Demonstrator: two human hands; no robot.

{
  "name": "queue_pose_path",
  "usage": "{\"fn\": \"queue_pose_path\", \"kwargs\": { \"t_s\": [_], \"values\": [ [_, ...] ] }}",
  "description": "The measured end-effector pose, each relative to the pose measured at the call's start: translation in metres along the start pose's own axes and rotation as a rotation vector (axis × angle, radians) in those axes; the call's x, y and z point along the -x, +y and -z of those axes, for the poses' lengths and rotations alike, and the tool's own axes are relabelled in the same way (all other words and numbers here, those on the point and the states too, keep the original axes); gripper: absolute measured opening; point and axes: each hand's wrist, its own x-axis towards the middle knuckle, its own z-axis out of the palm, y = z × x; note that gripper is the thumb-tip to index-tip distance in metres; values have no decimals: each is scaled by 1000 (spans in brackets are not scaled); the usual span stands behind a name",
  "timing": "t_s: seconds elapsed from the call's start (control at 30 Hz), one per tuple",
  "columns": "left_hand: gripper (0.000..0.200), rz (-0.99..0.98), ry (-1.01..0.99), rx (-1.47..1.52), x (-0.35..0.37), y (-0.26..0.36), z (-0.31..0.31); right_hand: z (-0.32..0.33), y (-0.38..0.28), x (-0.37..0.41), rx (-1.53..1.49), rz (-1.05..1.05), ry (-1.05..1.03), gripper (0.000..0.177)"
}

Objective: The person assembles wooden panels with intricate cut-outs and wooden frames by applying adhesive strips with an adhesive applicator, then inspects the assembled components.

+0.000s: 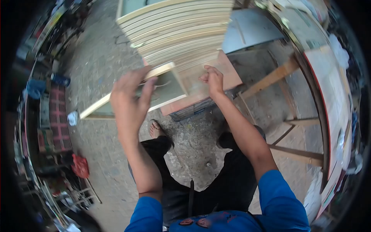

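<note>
My left hand (129, 92) is closed around the near end of a pale wooden frame (170, 68), thumb on one side and fingers on the other. The frame has a grey-green panel in it and lies tilted across the front left of a low reddish board (228, 69). A thin pale loop shows near my thumb, too blurred to name. My right hand (213, 79) hovers over the reddish board, right of the frame, with its fingers curled in a pinch. Whatever they hold, if anything, is too small to tell. Behind both hands rises a stack of similar frames (177, 34).
A bluish metal sheet (251, 29) lies behind on the right. Wooden legs and braces (272, 77) support a long table (332, 96) along my right side. To the left are pink crates (60, 116) and a red bag (80, 166). My feet stand on the concrete floor.
</note>
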Motion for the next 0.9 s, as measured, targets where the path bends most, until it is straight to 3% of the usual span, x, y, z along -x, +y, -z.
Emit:
{"fn": "queue_pose_path", "kwargs": {
  "t_s": [0.03,0.13,0.2,0.23,0.3,0.4,0.9],
  "values": [
    [20,-27,-28,6,-1,1,-2,5,2,-12,-25,-6,30,31],
    [21,133,-11,56,0,8,-3,17,5,-30,-96,-96,120,44],
    [21,134,-19,61,0,9,-5,24,-1,-37,-153,-219,76,61],
    [21,154,-10,65,0,9,-6,27,-1,-40,-170,-222,94,61],
    [21,147,-24,64,1,9,-8,30,-1,-46,-200,-269,-74,71],
    [21,110,-19,42,0,11,-9,34,1,-53,-204,-282,-118,79],
    [27,101,-103,22,2,8,-11,39,2,-65,-148,-301,-212,84]
  ]
}}
